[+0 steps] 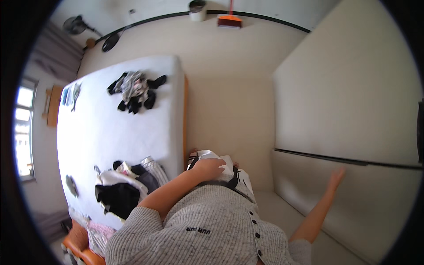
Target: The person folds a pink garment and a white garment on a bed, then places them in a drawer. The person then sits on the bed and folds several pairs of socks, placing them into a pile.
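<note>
My left hand (210, 169) hangs in front of my waist, over white trousers (244, 179) with dark straps. Its fingers curl loosely, and whether anything lies under them is hidden. My right hand (338, 177) reaches out to the right, slightly blurred, with nothing visible in it. Just above its fingertips runs the dark handle strip (351, 162) of a tall cream wardrobe (331, 99). On my left, a pile of clothes (119, 198) in black, white and grey lies on a white mattress (99, 139). A second heap of grey and black clothes (134, 87) rests farther up it.
The bed's wooden side (185, 122) borders the beige floor (228, 109) between bed and wardrobe. Against the far wall are a bin (197, 15) and an orange broom (230, 22). A fan (75, 26) stands at far left. An orange chair (86, 253) is at lower left.
</note>
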